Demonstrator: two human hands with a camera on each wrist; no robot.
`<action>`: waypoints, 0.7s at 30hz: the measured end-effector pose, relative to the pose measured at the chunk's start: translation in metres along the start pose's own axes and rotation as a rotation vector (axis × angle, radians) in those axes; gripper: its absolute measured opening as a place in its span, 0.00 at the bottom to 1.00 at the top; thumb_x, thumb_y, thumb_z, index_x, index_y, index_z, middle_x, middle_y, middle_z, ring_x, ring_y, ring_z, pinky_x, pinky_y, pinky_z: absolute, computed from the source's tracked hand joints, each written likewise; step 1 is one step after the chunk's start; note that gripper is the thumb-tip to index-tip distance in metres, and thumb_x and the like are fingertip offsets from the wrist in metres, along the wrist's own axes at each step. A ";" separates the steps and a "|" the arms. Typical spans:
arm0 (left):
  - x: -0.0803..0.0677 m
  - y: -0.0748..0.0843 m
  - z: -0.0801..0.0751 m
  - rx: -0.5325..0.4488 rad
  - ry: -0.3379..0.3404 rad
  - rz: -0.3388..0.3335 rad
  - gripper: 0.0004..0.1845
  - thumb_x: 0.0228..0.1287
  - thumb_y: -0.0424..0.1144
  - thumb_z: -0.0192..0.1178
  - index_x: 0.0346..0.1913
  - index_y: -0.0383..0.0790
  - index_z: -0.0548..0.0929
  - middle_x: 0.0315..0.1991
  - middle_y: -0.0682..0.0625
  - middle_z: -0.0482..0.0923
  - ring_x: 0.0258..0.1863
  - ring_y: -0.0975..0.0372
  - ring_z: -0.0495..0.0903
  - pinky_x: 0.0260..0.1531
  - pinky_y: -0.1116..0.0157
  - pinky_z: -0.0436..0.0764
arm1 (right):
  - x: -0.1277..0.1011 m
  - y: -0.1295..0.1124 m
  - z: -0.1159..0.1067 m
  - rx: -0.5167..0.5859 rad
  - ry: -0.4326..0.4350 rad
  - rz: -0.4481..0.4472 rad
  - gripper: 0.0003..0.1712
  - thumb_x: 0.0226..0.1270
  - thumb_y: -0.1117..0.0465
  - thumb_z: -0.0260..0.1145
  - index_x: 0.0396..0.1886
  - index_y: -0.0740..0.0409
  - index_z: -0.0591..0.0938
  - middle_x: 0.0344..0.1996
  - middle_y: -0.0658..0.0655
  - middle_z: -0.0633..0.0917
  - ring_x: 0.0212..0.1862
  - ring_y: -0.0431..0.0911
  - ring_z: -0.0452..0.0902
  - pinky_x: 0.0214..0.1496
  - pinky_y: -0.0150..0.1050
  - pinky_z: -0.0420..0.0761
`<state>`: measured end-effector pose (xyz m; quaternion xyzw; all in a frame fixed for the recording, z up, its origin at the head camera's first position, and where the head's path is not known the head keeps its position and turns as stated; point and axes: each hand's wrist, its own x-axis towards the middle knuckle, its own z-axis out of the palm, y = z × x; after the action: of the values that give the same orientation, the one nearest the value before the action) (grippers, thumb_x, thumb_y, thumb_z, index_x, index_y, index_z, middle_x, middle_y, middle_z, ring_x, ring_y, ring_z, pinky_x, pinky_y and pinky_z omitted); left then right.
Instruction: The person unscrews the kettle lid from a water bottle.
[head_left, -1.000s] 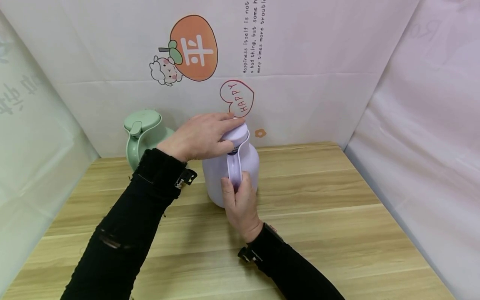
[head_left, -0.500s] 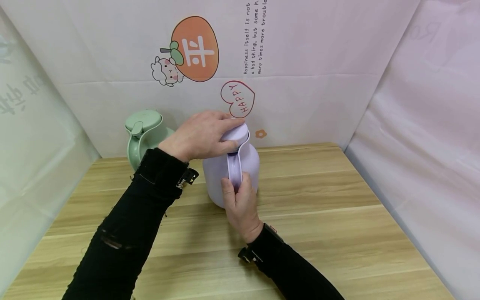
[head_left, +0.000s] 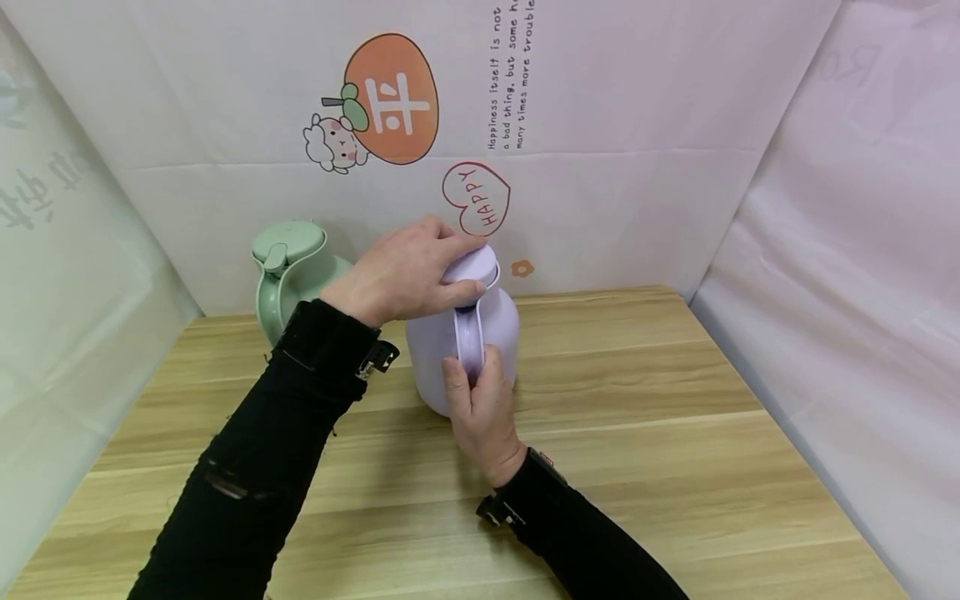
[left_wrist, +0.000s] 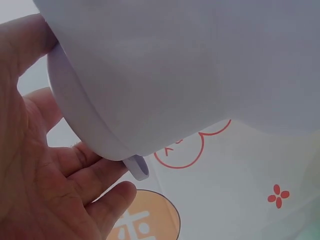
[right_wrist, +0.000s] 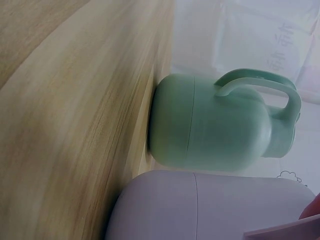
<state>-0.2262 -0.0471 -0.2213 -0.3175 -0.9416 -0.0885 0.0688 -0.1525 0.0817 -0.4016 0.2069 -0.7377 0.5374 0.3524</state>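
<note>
Head view: lavender jug (head_left: 495,329) upright on the wooden table (head_left: 675,467), mid-table. Left hand (head_left: 401,275) curls round its lid (head_left: 472,268), fingers (left_wrist: 95,170) cupping the rim; right hand (head_left: 483,408) wraps the handle (head_left: 470,337). Green jug (head_left: 288,271) stands behind-left, against the backdrop (head_left: 637,125), just beside the lavender one.

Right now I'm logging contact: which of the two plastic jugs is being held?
The lilac plastic jug; both hands grip it, while the green plastic jug stands untouched behind.
</note>
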 end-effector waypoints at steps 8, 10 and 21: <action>0.000 0.001 0.001 0.006 0.019 0.011 0.35 0.70 0.64 0.58 0.77 0.56 0.72 0.59 0.43 0.78 0.52 0.56 0.76 0.48 0.58 0.77 | 0.000 -0.001 -0.001 -0.002 0.005 0.003 0.27 0.84 0.42 0.52 0.47 0.67 0.72 0.32 0.60 0.78 0.33 0.48 0.77 0.33 0.40 0.76; -0.001 0.001 0.001 0.010 0.025 0.010 0.35 0.70 0.64 0.58 0.77 0.56 0.72 0.58 0.43 0.78 0.52 0.56 0.76 0.48 0.58 0.77 | 0.000 -0.001 -0.001 -0.010 0.010 0.004 0.27 0.84 0.43 0.52 0.46 0.66 0.72 0.32 0.60 0.79 0.33 0.49 0.77 0.33 0.41 0.77; -0.002 0.001 0.001 0.046 0.039 -0.002 0.35 0.70 0.65 0.58 0.75 0.56 0.74 0.56 0.41 0.78 0.54 0.53 0.74 0.49 0.55 0.76 | 0.000 -0.003 -0.001 -0.025 0.006 0.005 0.28 0.84 0.42 0.52 0.46 0.67 0.72 0.33 0.60 0.78 0.34 0.49 0.77 0.34 0.41 0.77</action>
<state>-0.2243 -0.0470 -0.2228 -0.3131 -0.9422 -0.0731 0.0941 -0.1504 0.0813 -0.3995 0.1991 -0.7436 0.5297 0.3560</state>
